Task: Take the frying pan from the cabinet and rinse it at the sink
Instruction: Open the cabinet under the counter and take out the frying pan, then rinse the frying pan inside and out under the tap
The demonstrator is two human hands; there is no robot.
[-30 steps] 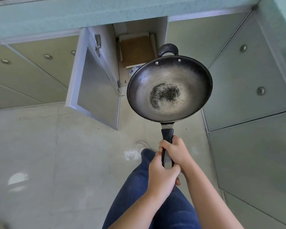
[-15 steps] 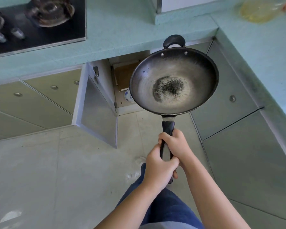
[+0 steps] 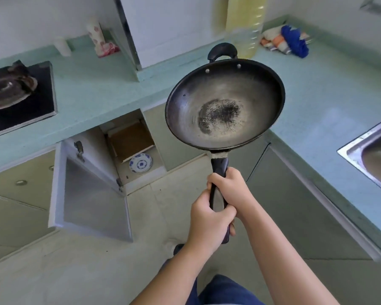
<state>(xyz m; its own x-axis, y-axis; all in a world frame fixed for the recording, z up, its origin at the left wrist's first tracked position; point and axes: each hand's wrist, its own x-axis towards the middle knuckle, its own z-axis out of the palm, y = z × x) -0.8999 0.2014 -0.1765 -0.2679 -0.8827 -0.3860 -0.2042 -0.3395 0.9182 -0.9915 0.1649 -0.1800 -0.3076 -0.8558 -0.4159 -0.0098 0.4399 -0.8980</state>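
Note:
The dark frying pan (image 3: 224, 102) is up in the air in front of me, level with the counter corner, its scorched middle facing up. Both hands grip its long black handle: my right hand (image 3: 229, 189) higher, closer to the pan, and my left hand (image 3: 209, 223) just below it near the handle's end. The cabinet (image 3: 132, 150) under the counter stands open to the lower left of the pan, its door (image 3: 90, 194) swung out. The steel sink (image 3: 370, 155) shows at the right edge, set in the counter.
A blue-and-white plate (image 3: 140, 163) and a brown board (image 3: 131, 139) lie in the open cabinet. A gas burner (image 3: 9, 84) sits at far left. A large yellow oil bottle (image 3: 246, 25) and bundled cloths (image 3: 286, 40) stand on the teal counter (image 3: 330, 95) behind the pan.
I have risen with the pan: it has come up from in front of the cabinet to counter height, and the counter, the stove and the sink have come into view. Both hands kept their grip.

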